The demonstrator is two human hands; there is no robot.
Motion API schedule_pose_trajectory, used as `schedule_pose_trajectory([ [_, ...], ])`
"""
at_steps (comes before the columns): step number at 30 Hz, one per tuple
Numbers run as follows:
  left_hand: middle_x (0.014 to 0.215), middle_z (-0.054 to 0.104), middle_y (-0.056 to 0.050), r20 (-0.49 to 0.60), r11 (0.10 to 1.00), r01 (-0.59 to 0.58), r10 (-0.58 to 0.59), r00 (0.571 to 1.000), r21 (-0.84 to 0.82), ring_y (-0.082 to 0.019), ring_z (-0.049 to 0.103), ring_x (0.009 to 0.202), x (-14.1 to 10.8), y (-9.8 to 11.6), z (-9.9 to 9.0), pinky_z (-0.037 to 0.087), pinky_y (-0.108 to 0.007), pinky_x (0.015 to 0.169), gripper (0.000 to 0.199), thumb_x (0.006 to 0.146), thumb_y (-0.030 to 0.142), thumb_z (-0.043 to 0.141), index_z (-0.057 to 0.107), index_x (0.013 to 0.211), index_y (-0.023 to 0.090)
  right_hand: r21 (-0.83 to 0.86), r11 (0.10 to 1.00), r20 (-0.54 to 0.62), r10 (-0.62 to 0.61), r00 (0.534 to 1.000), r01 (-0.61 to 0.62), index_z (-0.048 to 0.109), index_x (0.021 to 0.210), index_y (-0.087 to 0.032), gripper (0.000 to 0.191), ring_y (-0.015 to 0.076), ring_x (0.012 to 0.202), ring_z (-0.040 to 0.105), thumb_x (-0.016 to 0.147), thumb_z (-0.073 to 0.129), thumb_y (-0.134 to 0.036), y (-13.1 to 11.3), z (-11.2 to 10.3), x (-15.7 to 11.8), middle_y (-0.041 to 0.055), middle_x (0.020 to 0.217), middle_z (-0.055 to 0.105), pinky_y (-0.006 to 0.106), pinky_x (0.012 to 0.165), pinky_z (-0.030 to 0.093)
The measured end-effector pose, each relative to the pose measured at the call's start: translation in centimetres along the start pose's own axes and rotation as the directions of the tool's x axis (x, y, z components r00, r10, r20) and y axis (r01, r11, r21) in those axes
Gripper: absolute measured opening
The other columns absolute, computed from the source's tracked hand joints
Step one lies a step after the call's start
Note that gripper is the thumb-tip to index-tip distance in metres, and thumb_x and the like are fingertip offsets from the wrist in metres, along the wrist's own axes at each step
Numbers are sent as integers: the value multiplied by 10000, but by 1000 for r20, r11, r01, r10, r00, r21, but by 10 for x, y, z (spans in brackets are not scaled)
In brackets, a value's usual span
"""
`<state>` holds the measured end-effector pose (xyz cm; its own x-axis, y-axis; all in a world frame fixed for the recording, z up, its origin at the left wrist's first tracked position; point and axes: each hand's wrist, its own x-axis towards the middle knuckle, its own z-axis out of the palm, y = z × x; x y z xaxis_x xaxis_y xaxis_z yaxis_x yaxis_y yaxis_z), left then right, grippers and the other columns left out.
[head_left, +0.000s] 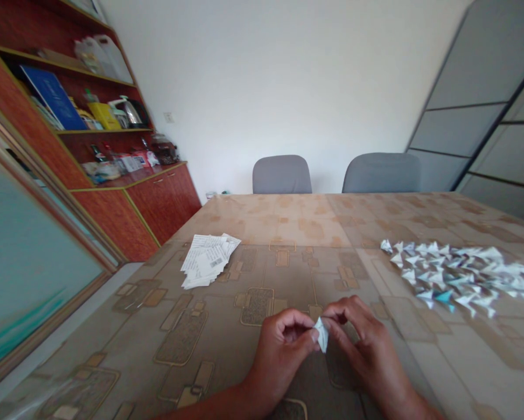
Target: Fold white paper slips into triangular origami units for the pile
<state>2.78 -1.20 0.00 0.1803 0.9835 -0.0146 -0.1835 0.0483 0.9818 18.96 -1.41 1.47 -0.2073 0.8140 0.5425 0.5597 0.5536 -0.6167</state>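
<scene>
The left hand and right hand have their fingers nearly shut, pinching a little folded paper above the table.

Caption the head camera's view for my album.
Left hand and right hand hold a small folded paper over a patterned table, printed slips to the left, folded pieces to the right.
</scene>
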Motion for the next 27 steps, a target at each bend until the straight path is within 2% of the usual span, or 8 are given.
schedule_pose_trajectory([
  [3,613,652,-12,-73,999,37,-40,997,-38,-152,618,594,1,0,0,499,-262,614,221,670,330,765,643,676,147,-126,987,45,-93,995,98,647,868,-233,108,208,741,599,911,555,-198,-2,-2,0,25,793,675,326,681,439],
  [6,641,672,-20,-92,1000,4,-5,996,-14,-161,628,630,2,0,-1,508,-270,643,195,671,307,765,654,679,147,-166,979,76,-110,991,122,650,945,-233,84,225,780,605,895,590,-203,-4,-2,1,35,856,697,345,699,439],
  [12,666,685,-25,-52,998,-50,51,997,27,-162,631,654,0,1,-3,492,-256,648,134,725,270,720,671,696,149,-157,984,-10,-83,997,81,621,914,-216,100,235,770,618,827,630,-167,-1,4,-2,44,820,687,342,671,465],
  [17,662,670,-13,-38,998,-60,60,997,21,-154,620,651,-1,1,-3,477,-245,647,142,726,277,725,663,697,152,-162,984,-4,-71,997,69,613,888,-221,107,220,752,622,813,604,-145,0,6,-3,37,797,678,332,670,469],
  [23,694,662,-13,12,998,-41,42,999,-54,-157,630,671,1,-1,-3,500,-265,674,197,735,322,740,644,724,150,-119,991,-17,-67,998,64,605,849,-219,108,211,710,616,807,577,-123,-2,4,-1,22,743,657,321,645,464],
  [27,692,652,-4,9,992,-21,22,1000,-127,-139,623,646,2,0,-2,509,-255,659,236,726,340,756,625,736,143,-25,1000,-26,-3,1000,3,604,818,-224,103,193,679,606,818,555,-134,-2,4,1,12,715,643,291,619,478],
])
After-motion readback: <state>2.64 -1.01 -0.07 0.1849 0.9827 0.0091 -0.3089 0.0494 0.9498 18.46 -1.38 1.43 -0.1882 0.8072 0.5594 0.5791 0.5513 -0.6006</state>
